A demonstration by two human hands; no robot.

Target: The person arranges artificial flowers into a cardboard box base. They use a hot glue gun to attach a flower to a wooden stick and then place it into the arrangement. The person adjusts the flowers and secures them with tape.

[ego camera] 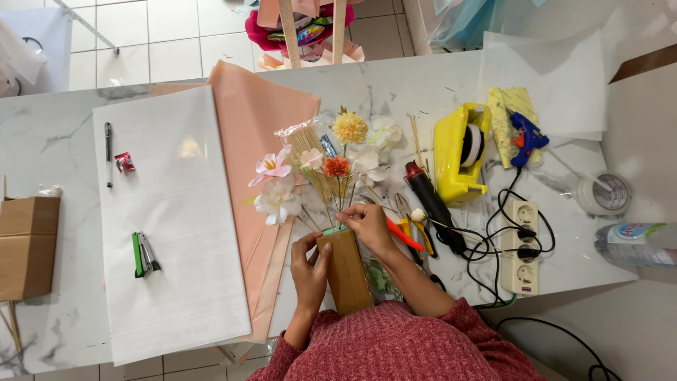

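A tall brown box (345,271) stands at the near edge of a white marble worktop (56,141), just in front of the person's red knitted sweater (395,349). The left hand (309,271) wraps the box's left side, fingers (321,255) curled closed against its smooth wall near the top. The right hand (368,226) sits at the box's open mouth, fingers bent and pinched around thin wooden stems (331,201); exactly which stem they grip cannot be made out. Rising from the box are artificial flowers: a pink one (271,166), a white one (277,200), a small orange one (336,166) and a yellow pompom one (350,128), with pale blooms (374,152) behind them. The box's base is hidden by the sweater.

Left of the box lies a sheet of peach wrapping paper (257,127), partly covered by a large matte white sheet (169,226) carrying a green stapler (143,254). Further left are a pen (108,154), a small red wrapper (125,162) and a cardboard carton (27,245), cut off by the frame edge.

Right of the box lie orange-handled pliers (405,233), a black heat tool (430,201), a yellow tape dispenser (458,152), a blue glue gun (525,137) on a yellow cloth (502,116), a white power strip (520,243) with tangled black cables (486,247), a roll of tape (605,192) and a plastic bottle (635,243), partly out of frame.
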